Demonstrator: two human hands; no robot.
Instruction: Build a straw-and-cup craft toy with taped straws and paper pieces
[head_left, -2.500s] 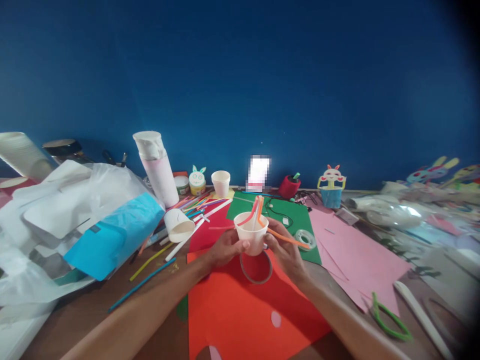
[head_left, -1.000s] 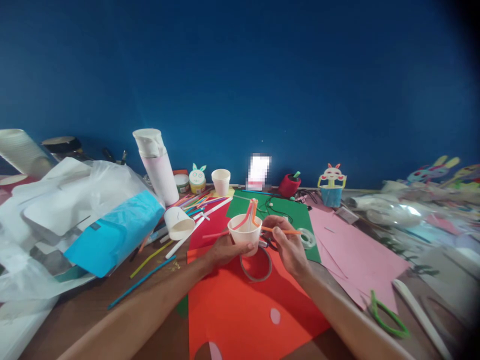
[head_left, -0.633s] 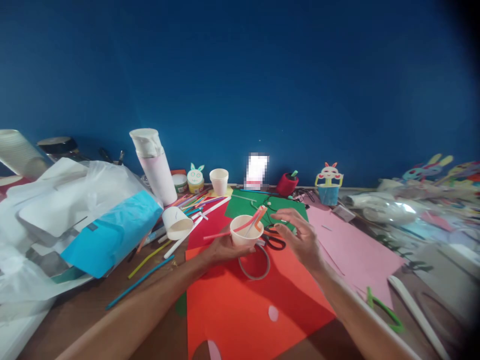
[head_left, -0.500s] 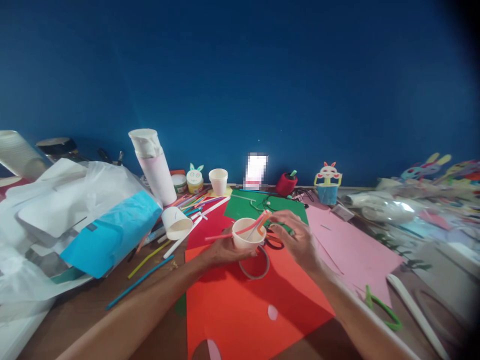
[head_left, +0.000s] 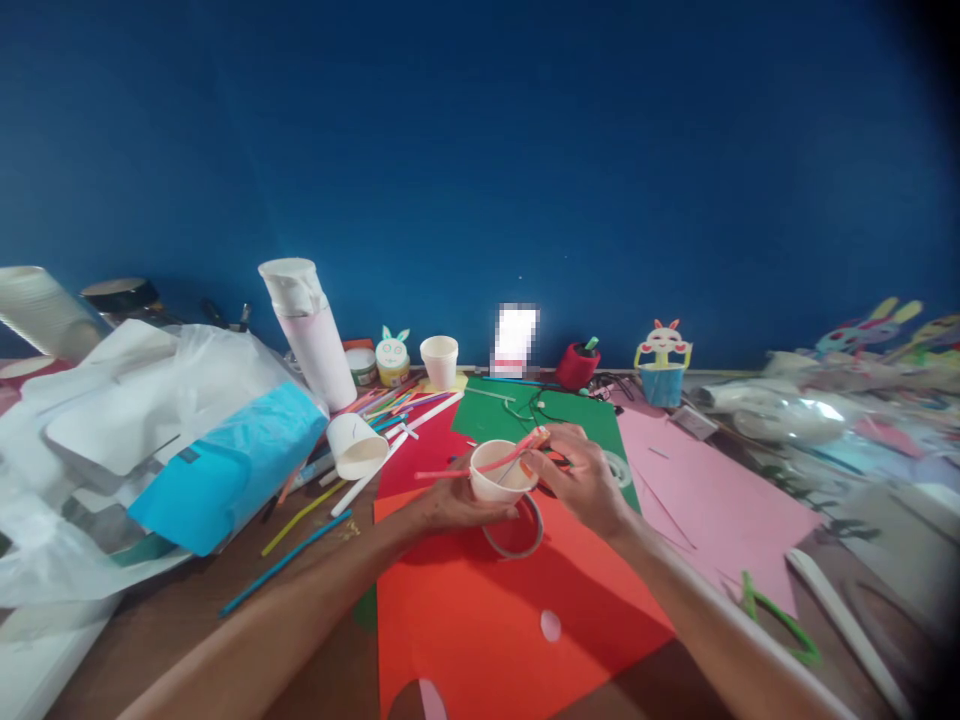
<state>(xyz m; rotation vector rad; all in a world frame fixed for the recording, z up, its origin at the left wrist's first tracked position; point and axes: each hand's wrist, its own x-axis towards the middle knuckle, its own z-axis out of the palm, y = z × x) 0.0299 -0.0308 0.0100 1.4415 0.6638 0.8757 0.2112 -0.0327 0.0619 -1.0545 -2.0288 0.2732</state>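
Observation:
Over the orange paper [head_left: 465,590], my left hand [head_left: 457,507] cradles a white paper cup [head_left: 496,490] from its left and underside, the open mouth tilted toward me. A thin pink straw [head_left: 442,474] lies across the cup's mouth, one end jutting past the left rim. At the right rim, my right hand [head_left: 577,468] has its thumb and fingers closed on the pink and orange straw end. A thin dark line shows inside the cup. Below it, a pale ring [head_left: 514,545] rests on the paper. Dark scissors handles [head_left: 555,478] are partly hidden behind my right hand.
A tipped paper cup [head_left: 356,447], colored straws and a white roll [head_left: 315,345] lie left, beside plastic bags and a blue packet [head_left: 225,470]. A blue cup with a bunny face [head_left: 661,382] stands back right. Pink paper [head_left: 720,470] and a green pipe cleaner [head_left: 784,622] are at right.
My right hand has moved in to the cup's right rim, and its fingers have closed on the straw end. The left hand still holds the cup; the whole view has shifted slightly.

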